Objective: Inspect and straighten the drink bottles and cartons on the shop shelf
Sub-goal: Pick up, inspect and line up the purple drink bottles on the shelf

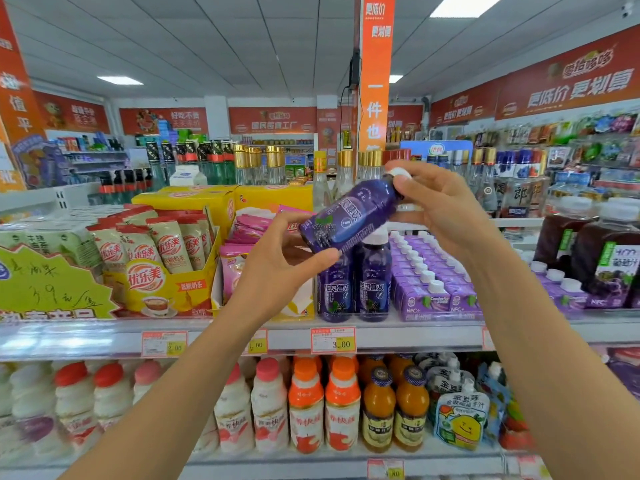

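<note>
Shop interior, bright ceiling panels, red and orange banners along the walls and an orange pillar sign (375,74) hanging straight ahead. Head view only. Upper shelf (398,336) runs across at mid-frame with price tags (333,340) clipped to its front edge. Both hands are raised above it, holding one purple bottle (349,216) in the air, tilted, cap up to the right, base down to the left. Left hand (277,268) cups the base, thumb pressed along the lower side, fingers wrapped behind. Right hand (440,202) pinches the neck and white cap (399,173), fingers curled over the top. Directly below the held bottle, two matching purple bottles (355,285) stand upright at the shelf front. Just right of them, rows of purple cartons (429,289) with white caps, then dark juice jugs (606,258). Left of the hands, a pink packet box (239,244), partly hidden by the left wrist, and a yellow box of milk-tea sachets (166,258). Lower shelf: white bottles with red caps (104,400), orange-capped bottles (325,407), amber juice bottles (394,407), spouted pouches (460,420). Behind, clear gold-capped bottles (256,164).
</note>
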